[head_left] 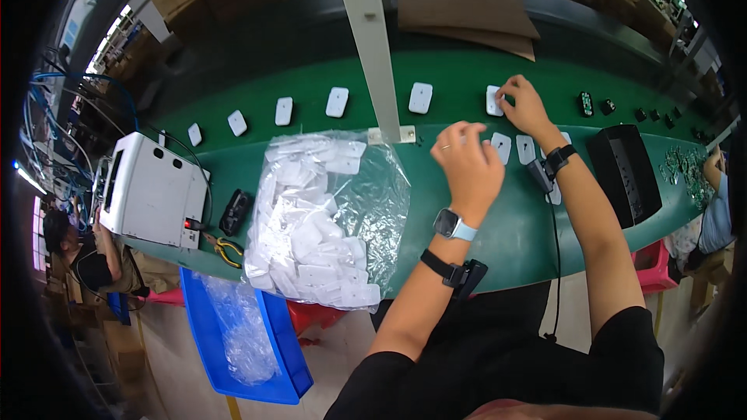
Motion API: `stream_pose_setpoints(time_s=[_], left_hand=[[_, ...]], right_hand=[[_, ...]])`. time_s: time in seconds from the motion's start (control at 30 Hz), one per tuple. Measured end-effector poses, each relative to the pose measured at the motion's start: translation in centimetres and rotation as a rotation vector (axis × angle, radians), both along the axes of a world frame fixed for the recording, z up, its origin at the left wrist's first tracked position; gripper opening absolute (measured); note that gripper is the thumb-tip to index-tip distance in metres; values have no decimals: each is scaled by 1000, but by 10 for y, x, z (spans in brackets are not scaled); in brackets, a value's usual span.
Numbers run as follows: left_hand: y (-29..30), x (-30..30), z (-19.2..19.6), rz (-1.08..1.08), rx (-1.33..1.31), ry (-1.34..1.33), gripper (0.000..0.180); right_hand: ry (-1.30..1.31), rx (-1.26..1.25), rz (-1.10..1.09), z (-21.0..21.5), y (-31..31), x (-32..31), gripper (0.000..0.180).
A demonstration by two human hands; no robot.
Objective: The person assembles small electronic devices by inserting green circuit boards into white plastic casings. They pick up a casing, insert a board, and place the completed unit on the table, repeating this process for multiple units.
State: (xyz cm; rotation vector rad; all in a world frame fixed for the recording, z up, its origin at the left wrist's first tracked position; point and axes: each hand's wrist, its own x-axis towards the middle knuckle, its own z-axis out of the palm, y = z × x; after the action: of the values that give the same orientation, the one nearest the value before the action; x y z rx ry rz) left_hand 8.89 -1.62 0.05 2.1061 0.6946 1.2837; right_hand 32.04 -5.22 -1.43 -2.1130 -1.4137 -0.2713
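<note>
My right hand (526,106) reaches over the far green strip, its thumb and fingertips closed on the edge of a white plastic cover (492,100). Nearer to me, my left hand (471,167) hovers over the table with its fingers bent and apart, and nothing shows in it. Just beside it lies a second white cover (502,148), and a third white cover (526,149) sits to its right. Part of another cover shows beneath my right wrist. A clear plastic bag (389,194) full of white covers (307,245) lies to the left of my left hand.
Spaced white covers (337,102) run along the green strip (373,70). A pale post (366,31) stands at the table. At left are a white machine (159,190), pliers (227,251) and a blue bin (288,346); at right, a black tray (622,175), circuit boards (685,171) and co-workers.
</note>
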Motion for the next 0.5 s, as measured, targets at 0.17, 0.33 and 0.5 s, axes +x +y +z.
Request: stream_pose_setpoints(time_s=[0.17, 0.33, 0.5], left_hand=[[47, -51, 12, 349, -45, 528, 34], [103, -79, -1, 502, -140, 872, 35], [148, -85, -47, 501, 126, 843, 28]], right_hand=[[433, 226, 51, 41, -32, -18, 17], [408, 313, 149, 63, -142, -59, 17], [400, 281, 32, 63, -241, -95, 15]])
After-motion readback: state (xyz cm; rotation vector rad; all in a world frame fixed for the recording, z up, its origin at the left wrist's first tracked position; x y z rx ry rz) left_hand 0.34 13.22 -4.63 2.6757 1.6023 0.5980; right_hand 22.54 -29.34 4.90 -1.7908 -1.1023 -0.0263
